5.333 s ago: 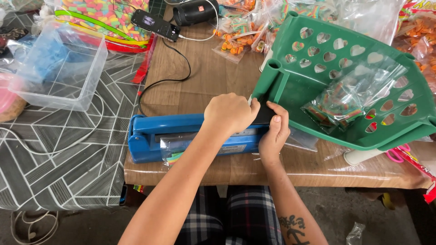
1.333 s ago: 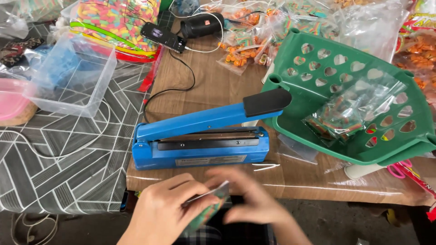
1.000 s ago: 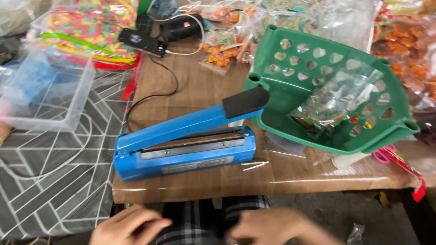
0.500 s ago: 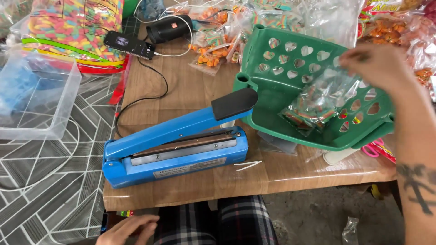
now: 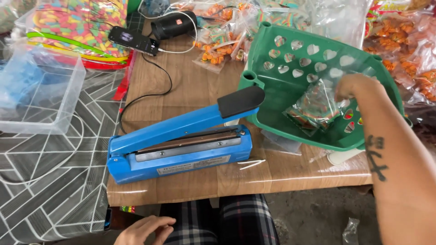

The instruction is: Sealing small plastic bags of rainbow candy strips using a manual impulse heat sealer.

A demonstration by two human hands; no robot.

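Clear candy packet (image 5: 318, 109) lies inside tilted green basket (image 5: 290, 77) on right of wooden bench (image 5: 190, 86), right hand (image 5: 352, 86) curled with fingertips on packet's top, grip unclear; left hand (image 5: 145, 229) loosely open, empty, below bench edge near blue sealer (image 5: 181, 145), lever raised.

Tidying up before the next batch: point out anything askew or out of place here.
The green basket sits tilted, propped up at its near edge rather than flat on the table. The right hand reaches into it at the clear packets. A thin plastic strip lies loose beside the blue sealer.
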